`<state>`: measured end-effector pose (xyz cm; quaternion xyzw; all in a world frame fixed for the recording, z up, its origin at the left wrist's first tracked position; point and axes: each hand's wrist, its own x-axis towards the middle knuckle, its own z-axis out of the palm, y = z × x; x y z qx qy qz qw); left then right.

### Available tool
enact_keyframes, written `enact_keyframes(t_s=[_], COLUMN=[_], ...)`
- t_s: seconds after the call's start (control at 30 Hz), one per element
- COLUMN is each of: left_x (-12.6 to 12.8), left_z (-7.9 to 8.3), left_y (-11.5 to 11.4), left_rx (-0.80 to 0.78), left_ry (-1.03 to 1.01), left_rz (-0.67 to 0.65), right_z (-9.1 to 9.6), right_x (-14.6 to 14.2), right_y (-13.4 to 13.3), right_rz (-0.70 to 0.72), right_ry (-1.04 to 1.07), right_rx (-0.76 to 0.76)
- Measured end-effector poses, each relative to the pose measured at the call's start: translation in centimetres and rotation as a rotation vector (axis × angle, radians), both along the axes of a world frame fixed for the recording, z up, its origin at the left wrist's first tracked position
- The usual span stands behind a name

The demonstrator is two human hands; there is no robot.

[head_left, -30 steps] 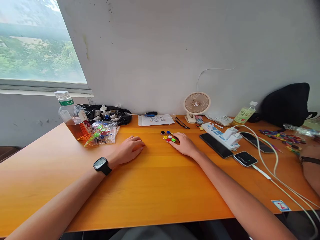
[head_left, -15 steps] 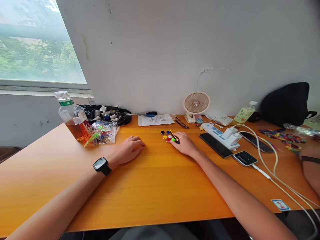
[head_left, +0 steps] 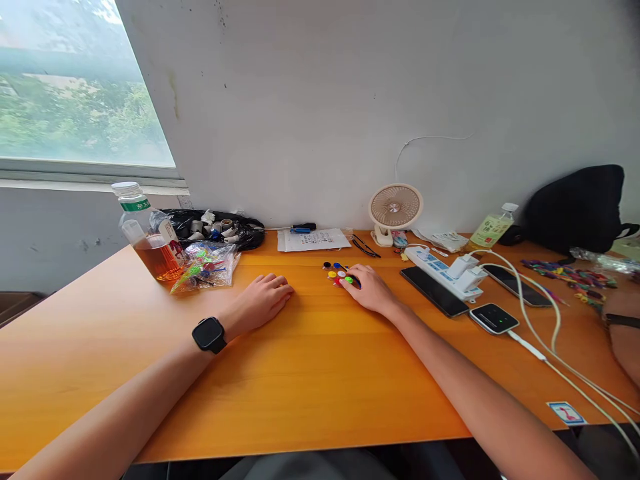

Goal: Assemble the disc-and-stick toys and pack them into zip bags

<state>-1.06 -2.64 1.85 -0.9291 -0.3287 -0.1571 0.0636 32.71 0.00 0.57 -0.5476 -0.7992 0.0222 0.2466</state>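
My left hand (head_left: pixel 265 298) rests palm down on the wooden table (head_left: pixel 295 380), its fingers loosely stretched and holding nothing. A black watch (head_left: pixel 209 335) sits on that wrist. Beside the small coloured discs (head_left: pixel 333 274), my right hand (head_left: pixel 370 288) has its fingers curled at the discs' right edge. Black, blue, yellow, white, red and green ones lie close together there. Something dark and thin shows at the right fingertips; most of it is hidden, so its kind is unclear.
A tea bottle (head_left: pixel 156 250) and a clear bag of colourful pieces (head_left: pixel 210 265) stand left. Behind are a black bag of parts (head_left: pixel 230 230), a paper packet (head_left: pixel 314 240) and a fan (head_left: pixel 395 208). Right: phone (head_left: pixel 433 291), power strip (head_left: pixel 443 270), cables and another person's arm (head_left: pixel 623 333).
The dark, yellow-tipped thing at my right fingertips shows less now. My left hand has shifted slightly and its wrist has turned a little. The whole view has moved a touch.
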Motion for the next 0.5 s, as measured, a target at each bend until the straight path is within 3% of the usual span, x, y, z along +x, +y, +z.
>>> enact_keyframes(t_s=[0.1,0.2,0.5], left_x=[1.1,2.1,2.7], left_z=[0.5,1.0,0.9], left_y=[-1.0,-1.8,-2.3], left_rx=[0.134,0.165,0.192], left_ry=[0.2,0.296,0.309], left_rz=[-0.033,-0.048,-0.024], right_z=[0.1,0.3,0.1], right_x=[-0.4,-0.6,-0.6], right_y=[-0.1,-0.2,-0.2], right_rz=[-0.031,-0.079,-0.109], right_ry=[-0.002,0.018,-0.013], right_rx=[0.009,0.013,-0.025])
